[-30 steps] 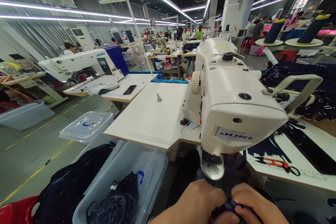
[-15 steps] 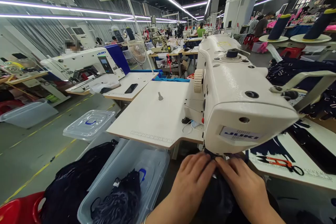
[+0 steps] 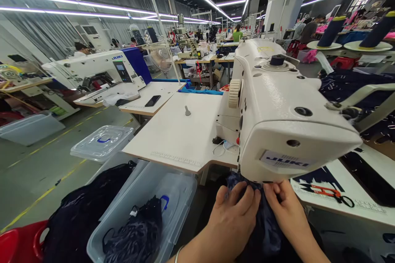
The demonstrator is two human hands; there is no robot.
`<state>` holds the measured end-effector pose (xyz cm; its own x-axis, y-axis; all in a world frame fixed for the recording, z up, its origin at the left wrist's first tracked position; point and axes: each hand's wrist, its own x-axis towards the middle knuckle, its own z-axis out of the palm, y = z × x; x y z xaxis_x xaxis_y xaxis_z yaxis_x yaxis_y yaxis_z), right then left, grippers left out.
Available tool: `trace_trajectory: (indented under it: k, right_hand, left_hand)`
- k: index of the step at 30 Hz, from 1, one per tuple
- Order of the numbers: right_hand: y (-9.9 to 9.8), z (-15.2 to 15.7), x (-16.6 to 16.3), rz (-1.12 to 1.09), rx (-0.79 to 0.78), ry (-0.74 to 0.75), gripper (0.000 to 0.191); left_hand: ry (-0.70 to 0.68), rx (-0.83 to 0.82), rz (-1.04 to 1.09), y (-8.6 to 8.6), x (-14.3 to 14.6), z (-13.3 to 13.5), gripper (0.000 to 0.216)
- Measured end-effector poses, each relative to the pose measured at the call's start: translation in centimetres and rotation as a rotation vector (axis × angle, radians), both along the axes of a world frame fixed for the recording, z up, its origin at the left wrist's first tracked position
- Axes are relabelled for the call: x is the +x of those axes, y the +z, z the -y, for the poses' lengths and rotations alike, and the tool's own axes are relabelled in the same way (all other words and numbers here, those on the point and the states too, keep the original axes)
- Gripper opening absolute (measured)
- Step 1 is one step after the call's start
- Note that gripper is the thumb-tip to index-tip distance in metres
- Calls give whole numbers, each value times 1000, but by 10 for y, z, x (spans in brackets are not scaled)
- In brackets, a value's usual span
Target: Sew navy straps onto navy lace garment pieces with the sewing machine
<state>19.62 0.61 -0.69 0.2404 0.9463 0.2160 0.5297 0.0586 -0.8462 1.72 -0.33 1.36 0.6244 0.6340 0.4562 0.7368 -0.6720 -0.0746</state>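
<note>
Dark navy fabric (image 3: 269, 230) hangs below the head of a white JUKI sewing machine (image 3: 277, 127), its upper part bunched close under the machine. My left hand (image 3: 236, 213) grips the fabric from the left, fingers bent over it. To its right, my right hand (image 3: 285, 203) pinches the cloth between thumb and curled fingers, just below the machine's lower edge. A gap with fabric showing lies between the two hands. The needle area is hidden behind the machine head.
Orange-handled thread snips (image 3: 327, 191) and a dark phone-like slab (image 3: 368, 178) lie on the right table. A small metal piece (image 3: 187, 111) rests on the white tabletop (image 3: 173, 139). Clear plastic bins (image 3: 182, 197) with navy pieces stand lower left, beside a red stool (image 3: 23, 242).
My hands have moved apart, the right one going right and turning into a pinch. More of the bunched navy fabric shows by my left fingers. The view has shifted slightly.
</note>
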Motion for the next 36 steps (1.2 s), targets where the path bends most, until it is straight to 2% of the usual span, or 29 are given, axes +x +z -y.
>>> trace_trajectory:
  k: [6, 12, 19, 23, 28, 30, 36]
  right_hand:
    - [-4, -12, 3, 12, -96, 10, 18]
    - [-8, -15, 4, 2, -193, -14, 25]
    - [-10, -16, 6, 53, -168, 1, 24]
    - [-12, -15, 12, 44, -146, 70, 26]
    - [-9, -11, 36, 58, -59, 181, 27]
    - [-9, -7, 52, 65, -72, 215, 24]
    - [-9, 13, 105, 141, -144, 157, 23]
  left_hand:
    - [70, 25, -5, 2, 6, 0, 37]
    - [99, 24, -16, 4, 10, 1, 35]
    - [127, 64, -48, 4, 15, 2, 38]
    - [121, 86, -42, 4, 16, 0, 36]
    - [135, 169, 62, 2, 18, -5, 26]
    - [117, 174, 66, 2, 17, -8, 25]
    - [89, 176, -9, 1, 15, -12, 27]
